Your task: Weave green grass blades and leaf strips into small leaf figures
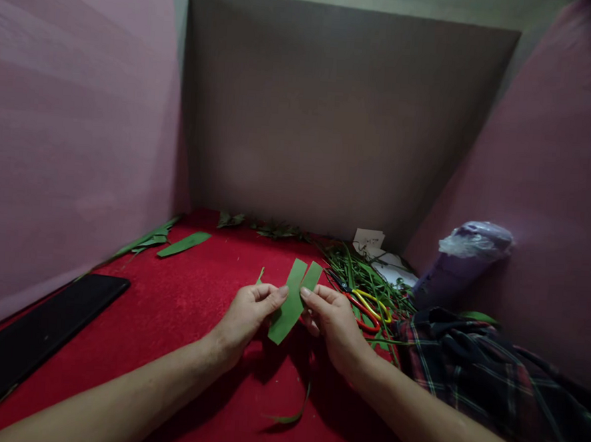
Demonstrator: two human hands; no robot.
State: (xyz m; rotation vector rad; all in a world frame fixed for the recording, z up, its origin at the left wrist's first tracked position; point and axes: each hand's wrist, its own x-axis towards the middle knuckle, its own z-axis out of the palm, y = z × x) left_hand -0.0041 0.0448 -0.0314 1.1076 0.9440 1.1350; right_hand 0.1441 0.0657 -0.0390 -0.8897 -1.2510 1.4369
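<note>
Both forearms reach in from the bottom edge over the red cloth (169, 320), and the hands meet near the middle of it. Left hand (247, 311) is closed in a pinch, thumb and forefinger pressed on the left edge of the leaf strip (288, 308), the other fingers curled under. Right hand (332, 316) pinches the same strip from the other side, its thumb on top and fingers tucked behind. The strip is held just above the cloth, tilted, its lower end pointing down and left; a second green band rises beside its upper end (whether a fold of the same piece or a separate one, I cannot tell). Just right of the right hand lie scissors (367, 309) with red and yellow handles, resting on a pile of green stems (357, 268). A plaid cloth (491, 373) sits at lower right, a black slab (32, 338) at far left, and a loose leaf piece (184, 244) lies well apart near the back.
</note>
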